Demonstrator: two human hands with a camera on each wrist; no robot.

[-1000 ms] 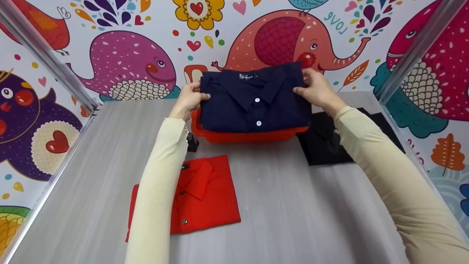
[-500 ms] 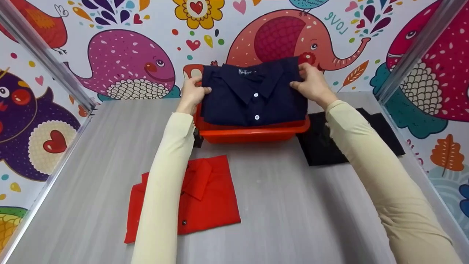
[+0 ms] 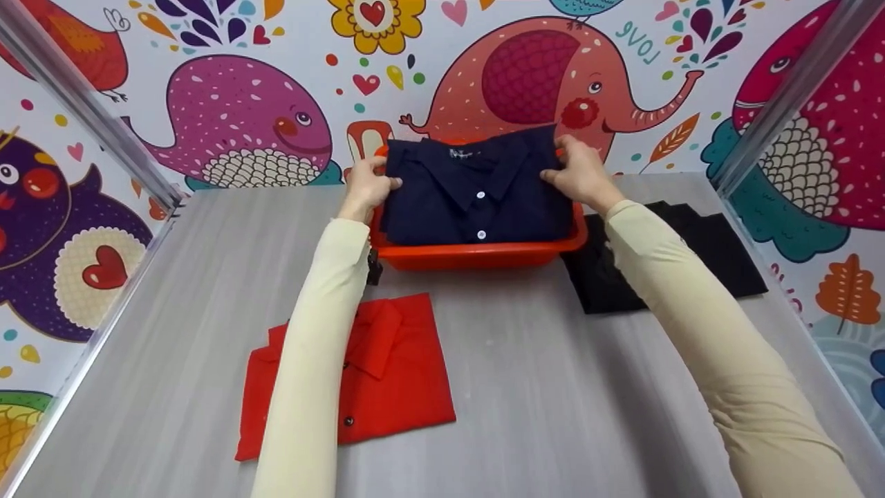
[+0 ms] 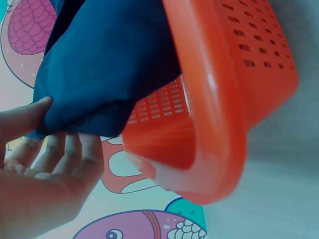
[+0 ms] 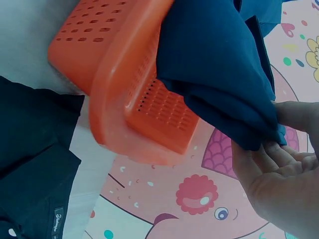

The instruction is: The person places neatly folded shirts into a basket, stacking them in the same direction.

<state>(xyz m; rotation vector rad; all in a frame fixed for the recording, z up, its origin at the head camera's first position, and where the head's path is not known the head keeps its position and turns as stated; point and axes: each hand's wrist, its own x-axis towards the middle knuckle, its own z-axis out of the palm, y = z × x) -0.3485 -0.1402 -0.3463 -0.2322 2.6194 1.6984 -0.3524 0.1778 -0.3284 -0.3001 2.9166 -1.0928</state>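
Fingers (image 3: 395, 183) pinched the folded navy cloth shirt (image 3: 460, 211); I judged loading twelve o'clock's oblong orange plastic basket (image 3: 470, 259) underway, release next.

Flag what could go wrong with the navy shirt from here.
1. The navy shirt nearly spans the orange basket, so an edge might snag on the rim.
2. The left hand and right hand pinch it only at the sides, so it could come unfolded if one slips.

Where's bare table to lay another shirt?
Bare table lies between the red shirt and black shirt, also from the red shirt to the left wall. Crowded: the orange basket, with navy shirt, left hand and right hand there.
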